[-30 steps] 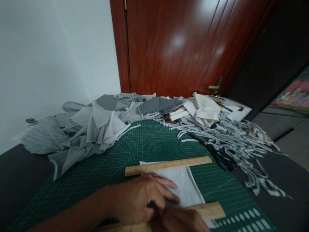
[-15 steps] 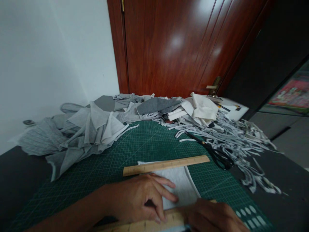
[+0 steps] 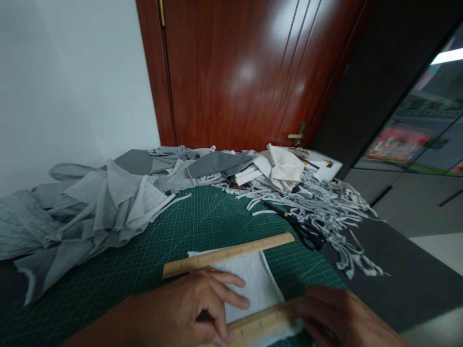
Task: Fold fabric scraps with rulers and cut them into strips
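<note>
**At the mat's near edge: hands on ruler and cloth**

On the green gridded mat, near its front edge, I see my left hand curled, fingertips pressing a wooden ruler onto a soft white cloth. My right hand lies flat at the ruler's end. A second ruler crosses the cloth's far edge. Beyond lie grey fabric heaps, frayed strips and black scissors.

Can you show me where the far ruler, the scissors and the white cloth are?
far ruler (image 3: 227, 254): head view, middle of the wooden strip.
scissors (image 3: 306, 233): head view, the dark handles.
white cloth (image 3: 249, 282): head view, bare middle between the two rulers.
</note>
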{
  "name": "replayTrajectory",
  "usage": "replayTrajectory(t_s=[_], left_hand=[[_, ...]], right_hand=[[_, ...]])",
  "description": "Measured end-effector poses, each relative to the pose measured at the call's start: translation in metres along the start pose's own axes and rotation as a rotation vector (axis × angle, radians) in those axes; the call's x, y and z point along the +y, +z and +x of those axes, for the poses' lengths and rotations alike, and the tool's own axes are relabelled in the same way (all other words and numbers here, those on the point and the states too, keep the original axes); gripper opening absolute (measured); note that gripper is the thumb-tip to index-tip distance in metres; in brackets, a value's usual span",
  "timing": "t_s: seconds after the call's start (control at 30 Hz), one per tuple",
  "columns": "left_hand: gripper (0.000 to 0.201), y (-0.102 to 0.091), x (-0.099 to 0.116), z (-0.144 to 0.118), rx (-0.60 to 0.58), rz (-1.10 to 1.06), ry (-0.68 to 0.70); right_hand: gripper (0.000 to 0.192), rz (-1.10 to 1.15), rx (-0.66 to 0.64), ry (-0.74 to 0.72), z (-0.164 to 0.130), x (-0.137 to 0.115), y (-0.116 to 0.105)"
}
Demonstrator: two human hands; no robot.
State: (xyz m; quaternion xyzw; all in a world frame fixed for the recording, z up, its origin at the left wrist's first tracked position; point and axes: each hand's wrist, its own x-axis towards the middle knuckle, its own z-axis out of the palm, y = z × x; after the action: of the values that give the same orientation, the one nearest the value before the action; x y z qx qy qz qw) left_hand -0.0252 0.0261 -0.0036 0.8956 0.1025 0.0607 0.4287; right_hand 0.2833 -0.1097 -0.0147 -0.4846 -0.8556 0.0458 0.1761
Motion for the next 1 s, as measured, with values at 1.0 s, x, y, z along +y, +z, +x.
replayTrajectory(t_s=[1.0], left_hand=[[0.016,0.001,-0.002,0.0,0.03,0.007,-0.007]], right_hand=[[0.023,0.238,-0.185,-0.012,0.032,-0.019,0.008]])
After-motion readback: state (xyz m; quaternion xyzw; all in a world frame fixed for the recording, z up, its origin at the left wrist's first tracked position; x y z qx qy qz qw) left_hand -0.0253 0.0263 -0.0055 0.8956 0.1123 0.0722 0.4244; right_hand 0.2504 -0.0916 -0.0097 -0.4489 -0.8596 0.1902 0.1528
